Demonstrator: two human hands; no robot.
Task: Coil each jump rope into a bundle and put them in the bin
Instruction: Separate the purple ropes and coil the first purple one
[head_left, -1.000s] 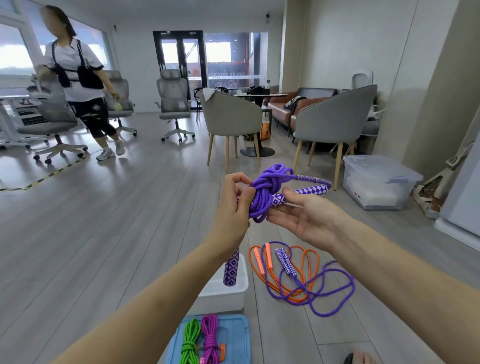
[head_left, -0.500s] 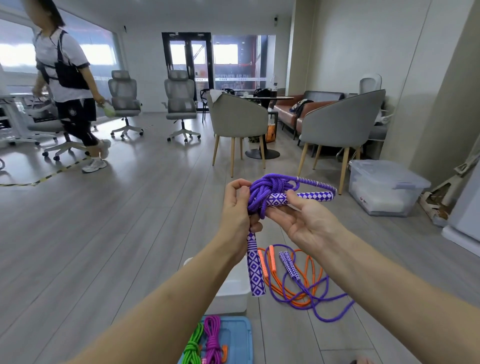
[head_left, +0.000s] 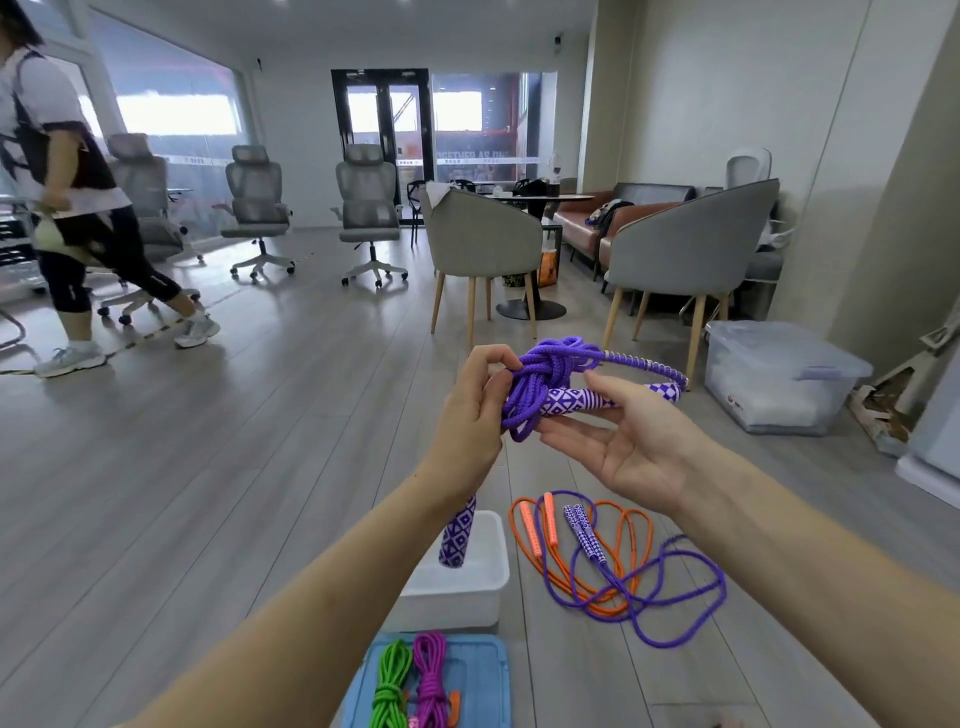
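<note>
Purple braided cord, wound and knotted into a thick bundle (head_left: 540, 382), sits between both hands at chest height. The left hand (head_left: 475, 415) curls its fingertips (head_left: 498, 358) round the knot's left side, thumb and forefinger pinching the strands. The right hand (head_left: 631, 441) lies palm-up just beneath, fingers nearly straight and slightly spread, the thumb resting on a handle (head_left: 576, 401) — a smooth cylinder printed with white-and-purple diamonds that pokes out to the right of the fingers. From the knot a stiff, silver-ringed stretch of cord arcs over to that handle's far end. The second handle (head_left: 458, 538), same pattern, hangs down below the left wrist, over a white rectangular plastic bin (head_left: 488, 577) on the grey plank floor.

Right of the bin and below the right hand, two uncoiled ropes lie tangled in loose loops — an orange rope (head_left: 587, 566) and a purple rope (head_left: 685, 603), their handles side by side. Nearest the viewer, a blue lid (head_left: 483, 675) carries a green bundle (head_left: 389, 686) and a magenta bundle (head_left: 431, 680), both tightly wrapped. Another person (head_left: 78, 208) strides past at far left.
</note>
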